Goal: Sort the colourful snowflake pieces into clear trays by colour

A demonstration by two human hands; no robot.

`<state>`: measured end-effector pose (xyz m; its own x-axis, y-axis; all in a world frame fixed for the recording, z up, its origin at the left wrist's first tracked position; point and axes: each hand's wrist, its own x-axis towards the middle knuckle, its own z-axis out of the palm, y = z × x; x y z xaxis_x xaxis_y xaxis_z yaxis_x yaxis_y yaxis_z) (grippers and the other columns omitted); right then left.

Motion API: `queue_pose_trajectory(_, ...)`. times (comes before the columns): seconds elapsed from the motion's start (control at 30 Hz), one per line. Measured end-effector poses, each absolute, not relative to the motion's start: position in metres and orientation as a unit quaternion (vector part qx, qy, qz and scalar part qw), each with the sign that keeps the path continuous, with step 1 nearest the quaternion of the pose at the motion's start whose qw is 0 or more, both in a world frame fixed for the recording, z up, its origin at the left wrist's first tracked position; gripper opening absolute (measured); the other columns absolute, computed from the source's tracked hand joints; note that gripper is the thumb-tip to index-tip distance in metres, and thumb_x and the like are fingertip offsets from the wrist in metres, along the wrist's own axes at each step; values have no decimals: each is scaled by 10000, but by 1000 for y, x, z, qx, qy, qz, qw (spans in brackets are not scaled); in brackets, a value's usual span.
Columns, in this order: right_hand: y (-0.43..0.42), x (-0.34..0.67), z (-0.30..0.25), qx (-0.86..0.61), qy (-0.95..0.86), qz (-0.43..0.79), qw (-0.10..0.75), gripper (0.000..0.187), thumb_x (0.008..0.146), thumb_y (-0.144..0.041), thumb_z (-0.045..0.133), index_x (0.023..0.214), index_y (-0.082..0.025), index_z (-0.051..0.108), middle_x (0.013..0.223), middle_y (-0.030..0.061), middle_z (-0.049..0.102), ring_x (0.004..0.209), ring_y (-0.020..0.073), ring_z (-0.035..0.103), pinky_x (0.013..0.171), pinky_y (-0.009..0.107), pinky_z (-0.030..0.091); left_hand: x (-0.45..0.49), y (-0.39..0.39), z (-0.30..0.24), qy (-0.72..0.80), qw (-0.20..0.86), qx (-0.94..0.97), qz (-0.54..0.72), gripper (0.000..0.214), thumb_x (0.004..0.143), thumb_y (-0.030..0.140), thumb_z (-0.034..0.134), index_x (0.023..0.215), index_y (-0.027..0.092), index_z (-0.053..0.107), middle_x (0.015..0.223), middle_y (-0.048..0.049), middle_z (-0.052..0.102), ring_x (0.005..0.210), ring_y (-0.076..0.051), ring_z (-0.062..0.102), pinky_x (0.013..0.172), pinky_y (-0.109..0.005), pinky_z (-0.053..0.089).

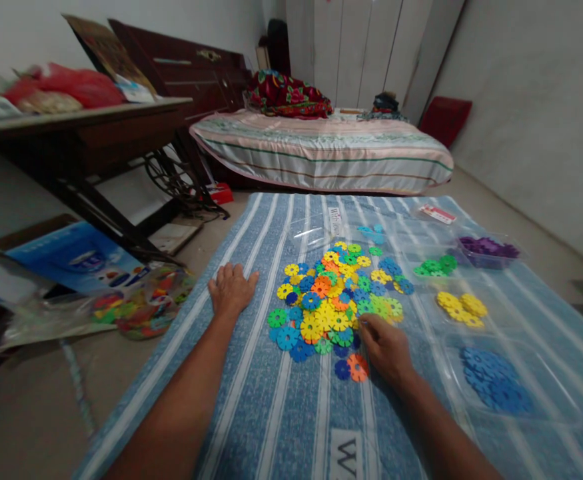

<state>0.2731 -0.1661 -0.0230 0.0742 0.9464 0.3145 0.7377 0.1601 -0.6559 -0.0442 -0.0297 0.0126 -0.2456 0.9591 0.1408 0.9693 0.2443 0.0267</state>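
A mixed pile of notched plastic discs point(327, 315) in yellow, blue, green and orange lies on the striped blue cloth. My right hand point(387, 345) is at the pile's right edge, thumb and fingers curled together; what they hold, if anything, is hidden. Just left of it, an orange disc point(358, 367) and a dark blue disc point(342, 369) lie at the near end of the pile. My left hand point(232, 291) rests flat on the cloth left of the pile, fingers spread, holding nothing.
To the right stand clear containers with sorted discs: blue discs point(495, 380), yellow discs point(461, 309), green discs point(436, 266) and purple discs point(488, 247). Light blue pieces point(371, 233) lie behind the pile. A bed point(321, 150) stands beyond, a sewing-machine table point(121, 120) at left.
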Motion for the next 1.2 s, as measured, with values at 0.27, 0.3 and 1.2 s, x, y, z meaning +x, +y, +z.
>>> queue_pose_trajectory(0.27, -167, 239, -1, -595, -762, 76, 243, 301, 920, -303, 484, 1124, -223, 691, 764, 50, 755, 674, 183, 691, 577, 240, 381, -46, -29, 10, -788, 55, -610, -57, 573, 940, 503, 326, 1321, 124, 523, 1489, -193, 446, 1401, -331, 347, 1090, -534, 303)
queue_pose_trajectory(0.3, -165, 232, 6, -602, -769, 82, 202, 326, 914, -310, 504, 1190, -238, 660, 780, 46, 761, 687, 192, 698, 569, 243, 374, -46, -29, 10, -788, 55, -610, -58, 575, 938, 505, 328, 1323, 124, 523, 1488, -192, 447, 1398, -329, 351, 1092, -532, 301)
queue_pose_trajectory(1.2, -171, 367, 59, -773, -508, -269, 268, 276, 916, -316, 501, 948, -175, 735, 531, 28, 611, 456, 145, 475, 511, 247, 180, -49, -24, 12, -777, 64, -622, -73, 552, 904, 496, 355, 1227, 110, 582, 1370, -211, 541, 1299, -352, 444, 1022, -527, 360)
